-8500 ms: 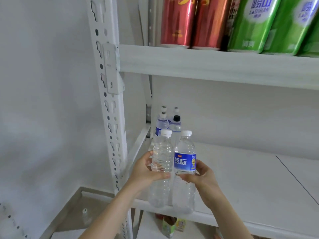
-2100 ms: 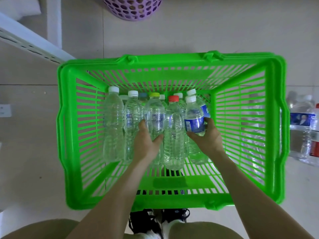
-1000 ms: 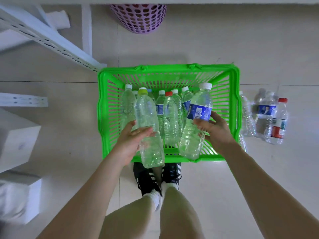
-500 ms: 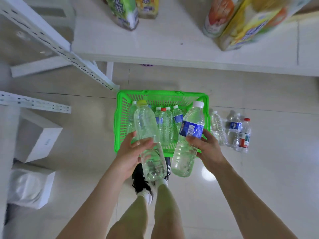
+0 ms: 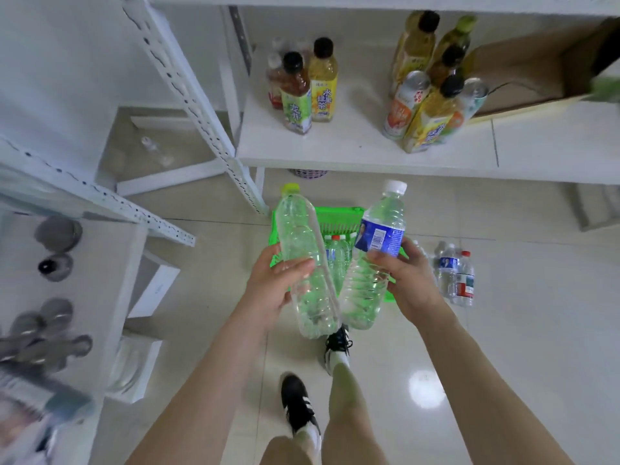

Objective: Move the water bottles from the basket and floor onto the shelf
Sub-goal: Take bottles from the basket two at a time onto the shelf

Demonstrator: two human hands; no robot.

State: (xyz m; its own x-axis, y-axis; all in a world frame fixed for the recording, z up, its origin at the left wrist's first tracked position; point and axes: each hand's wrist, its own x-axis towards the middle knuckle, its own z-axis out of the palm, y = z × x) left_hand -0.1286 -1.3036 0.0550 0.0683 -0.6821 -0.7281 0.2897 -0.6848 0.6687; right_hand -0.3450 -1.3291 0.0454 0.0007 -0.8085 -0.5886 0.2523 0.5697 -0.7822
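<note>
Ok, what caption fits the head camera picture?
The left hand grips a yellow-capped clear plastic bottle, the right hand a blue-labelled white-capped bottle, above the green plastic basket.

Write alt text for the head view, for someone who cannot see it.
A person holds two clear water bottles above a green basket: the left hand grips a yellow-capped bottle, the right hand a blue-labelled bottle. Other bottles sit in the basket and on the floor beside it; a white shelf ahead holds tea drinks.

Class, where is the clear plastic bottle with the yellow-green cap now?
Head view, centre-left: the left hand grips the yellow-green-capped bottle above the green plastic basket, beside the blue-labelled clear bottle.
</note>
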